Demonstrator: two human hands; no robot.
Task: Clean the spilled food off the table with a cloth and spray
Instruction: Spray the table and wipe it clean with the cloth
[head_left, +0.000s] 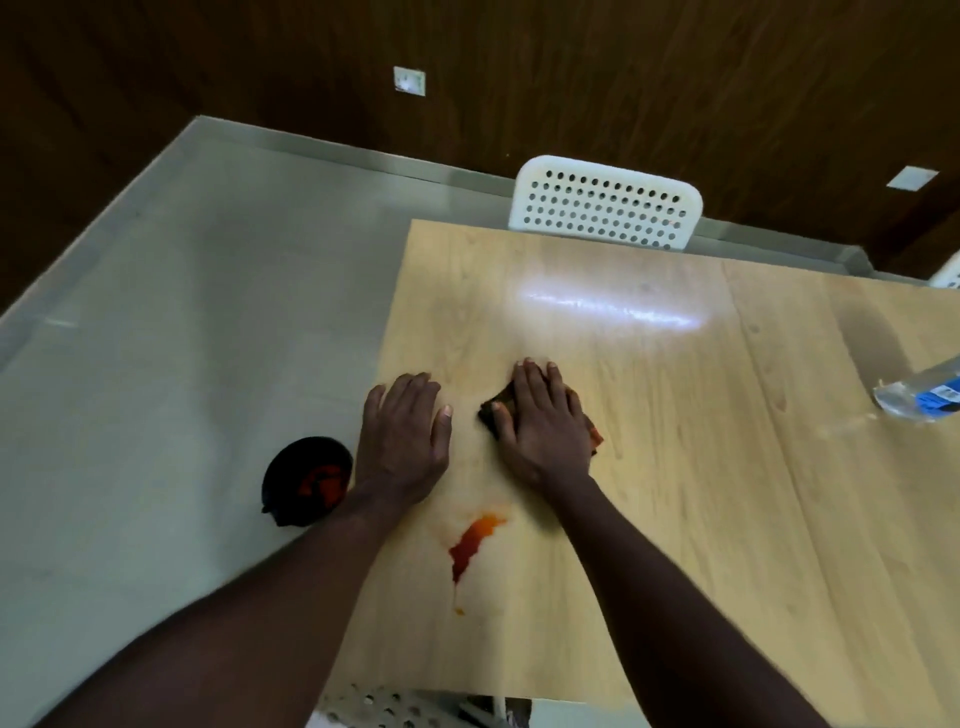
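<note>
So, R hand (543, 431) lies flat on a dark cloth (489, 409), fingers straight & together, pressing it onto the light wood table (675, 467). L hand (405, 441) is flat on the tabletop just beside the cloth, fingers straight, holding nothing. Red-orange spill (470, 543) sits nearer the person, btwn the forearms, apart from the cloth. Clear bottle (919, 400) w/ blue label is at far right. Dark bowl (306, 480) is on the floor at left; white perforated chair (605, 205) is at the table's far side.
</note>
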